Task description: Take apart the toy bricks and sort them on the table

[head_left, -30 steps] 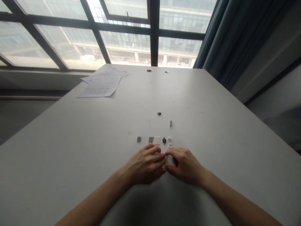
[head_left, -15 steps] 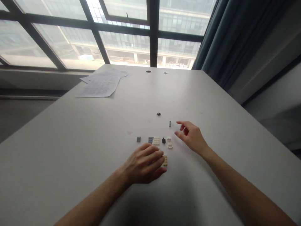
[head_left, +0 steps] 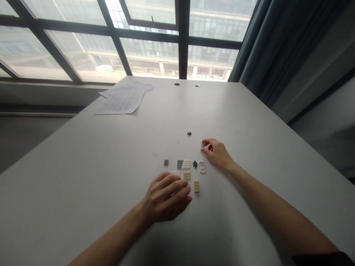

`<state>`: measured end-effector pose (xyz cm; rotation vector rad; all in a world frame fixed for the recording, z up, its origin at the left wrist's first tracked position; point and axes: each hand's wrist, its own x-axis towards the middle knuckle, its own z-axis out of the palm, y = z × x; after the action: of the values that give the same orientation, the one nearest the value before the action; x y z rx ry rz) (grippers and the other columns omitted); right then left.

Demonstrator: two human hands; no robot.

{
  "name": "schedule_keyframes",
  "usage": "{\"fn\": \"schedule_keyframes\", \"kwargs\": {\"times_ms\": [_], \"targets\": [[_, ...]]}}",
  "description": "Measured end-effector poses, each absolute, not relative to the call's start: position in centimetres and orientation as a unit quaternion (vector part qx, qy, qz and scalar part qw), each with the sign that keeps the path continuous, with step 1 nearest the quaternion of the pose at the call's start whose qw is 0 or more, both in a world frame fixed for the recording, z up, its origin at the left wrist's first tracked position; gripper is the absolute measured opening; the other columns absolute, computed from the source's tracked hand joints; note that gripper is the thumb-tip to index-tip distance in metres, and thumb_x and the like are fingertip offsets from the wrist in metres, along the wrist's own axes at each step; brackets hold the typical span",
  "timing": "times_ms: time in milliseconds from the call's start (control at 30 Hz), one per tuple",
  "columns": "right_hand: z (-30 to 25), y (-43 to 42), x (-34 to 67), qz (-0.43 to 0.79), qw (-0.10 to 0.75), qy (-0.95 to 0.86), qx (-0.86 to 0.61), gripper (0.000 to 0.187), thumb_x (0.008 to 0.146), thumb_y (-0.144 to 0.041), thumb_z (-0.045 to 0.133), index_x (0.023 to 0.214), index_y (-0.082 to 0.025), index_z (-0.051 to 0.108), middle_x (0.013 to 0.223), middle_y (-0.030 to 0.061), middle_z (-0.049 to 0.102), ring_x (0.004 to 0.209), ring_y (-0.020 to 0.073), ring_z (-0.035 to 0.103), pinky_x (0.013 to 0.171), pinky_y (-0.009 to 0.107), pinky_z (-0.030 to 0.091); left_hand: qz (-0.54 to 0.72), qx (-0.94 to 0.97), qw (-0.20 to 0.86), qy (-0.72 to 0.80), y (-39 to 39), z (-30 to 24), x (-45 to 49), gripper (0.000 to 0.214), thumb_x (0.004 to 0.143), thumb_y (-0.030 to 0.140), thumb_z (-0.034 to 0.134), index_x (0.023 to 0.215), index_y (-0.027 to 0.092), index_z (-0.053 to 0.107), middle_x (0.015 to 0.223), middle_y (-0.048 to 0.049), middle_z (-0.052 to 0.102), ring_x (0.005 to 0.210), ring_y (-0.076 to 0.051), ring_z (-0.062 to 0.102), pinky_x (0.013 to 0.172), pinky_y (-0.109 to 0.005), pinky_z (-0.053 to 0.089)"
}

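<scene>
My right hand (head_left: 217,153) has its thumb and forefinger closed around the narrow grey toy brick (head_left: 202,145), which stays on or just above the table. My left hand (head_left: 168,195) is curled low at the front, with a pale bit (head_left: 188,184) showing at its fingertips; most of what lies under the fingers is hidden. Just beyond it are a tan plate (head_left: 187,176) and a taller tan plate (head_left: 196,187). Behind these sit a grey and white studded plate (head_left: 183,164), a small black piece (head_left: 195,164) and a white curved piece (head_left: 202,170).
A small grey brick (head_left: 166,162) lies left of the row, and a dark piece (head_left: 189,133) lies farther back. Printed papers (head_left: 122,101) rest at the far left of the white table (head_left: 133,140). Windows and a dark curtain (head_left: 266,48) border it.
My right hand has moved left and its fingers have closed on the grey brick. My left hand has drawn slightly back and left, uncovering the tan plates. The view has shifted a little.
</scene>
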<state>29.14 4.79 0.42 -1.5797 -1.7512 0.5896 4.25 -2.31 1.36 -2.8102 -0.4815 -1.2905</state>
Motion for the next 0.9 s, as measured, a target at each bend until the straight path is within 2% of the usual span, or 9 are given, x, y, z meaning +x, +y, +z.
{"fn": "schedule_keyframes", "kwargs": {"times_ms": [100,167,267,400,533,667,900], "targets": [[1.3,1.9,28.4,0.414,0.486,-0.566,-0.521,0.035,0.075,-0.028,0.07,0.107,-0.016,0.062,0.087,0.0038,0.068,0.076,0.0153,0.064,0.076,0.034,0.052,-0.469,-0.86,-0.032,-0.2,-2.5,1.1,5.0,0.026,0.076,0.012,0.069,0.1,0.019,0.062,0.086,-0.0042,0.071,0.075,-0.016,0.062,0.067,-0.03,0.05],[1.7,-0.5,27.5,0.527,0.497,-0.51,-0.464,0.039,0.072,-0.03,0.073,0.107,-0.018,0.061,0.088,0.0039,0.069,0.076,0.016,0.066,0.074,0.034,0.054,-0.505,-0.828,-0.062,-0.235,-2.6,1.1,5.6,0.029,0.076,0.011,0.07,0.103,0.019,0.062,0.087,-0.0046,0.07,0.076,-0.015,0.062,0.069,-0.029,0.052],[1.6,-3.7,26.2,0.599,0.494,-0.467,-0.423,0.039,0.071,-0.029,0.075,0.107,-0.02,0.063,0.084,0.0027,0.07,0.068,0.0139,0.065,0.068,0.032,0.055,-0.525,-0.801,-0.094,-0.27,-2.8,1.2,6.1,0.03,0.077,0.014,0.07,0.106,0.018,0.061,0.089,-0.0054,0.069,0.079,-0.015,0.064,0.072,-0.028,0.054],[0.5,-5.9,25.2,0.599,0.489,-0.483,-0.411,0.036,0.078,-0.028,0.07,0.113,-0.02,0.065,0.082,0.0022,0.069,0.067,0.0137,0.065,0.069,0.033,0.055,-0.495,-0.82,-0.099,-0.27,-2.9,1.0,6.2,0.032,0.081,0.019,0.068,0.112,0.02,0.061,0.092,-0.0059,0.07,0.081,-0.016,0.064,0.073,-0.029,0.054],[-0.2,-6.4,25.0,0.563,0.491,-0.523,-0.411,0.032,0.085,-0.028,0.062,0.116,-0.021,0.065,0.086,0.0032,0.069,0.069,0.0131,0.065,0.069,0.031,0.055,-0.459,-0.838,-0.118,-0.269,-2.8,0.3,6.0,0.031,0.082,0.016,0.066,0.113,0.022,0.062,0.095,-0.0057,0.07,0.084,-0.016,0.064,0.077,-0.03,0.054],[-0.1,-6.7,24.9,0.535,0.491,-0.541,-0.425,0.024,0.086,-0.026,0.061,0.109,-0.021,0.069,0.09,0.0045,0.07,0.072,0.0139,0.066,0.07,0.03,0.056,-0.455,-0.838,-0.13,-0.271,-2.7,-0.2,5.9,0.028,0.084,0.014,0.064,0.111,0.022,0.064,0.088,-0.0043,0.07,0.08,-0.014,0.062,0.074,-0.028,0.053],[-0.4,-7.1,24.6,0.512,0.504,-0.528,-0.453,0.019,0.087,-0.03,0.06,0.099,-0.018,0.069,0.075,0.0031,0.069,0.067,0.0142,0.065,0.065,0.028,0.055,-0.444,-0.839,-0.131,-0.285,-2.7,-0.1,5.6,0.018,0.082,0.014,0.066,0.099,0.02,0.065,0.079,-0.0024,0.068,0.073,-0.014,0.06,0.069,-0.027,0.05]]}}
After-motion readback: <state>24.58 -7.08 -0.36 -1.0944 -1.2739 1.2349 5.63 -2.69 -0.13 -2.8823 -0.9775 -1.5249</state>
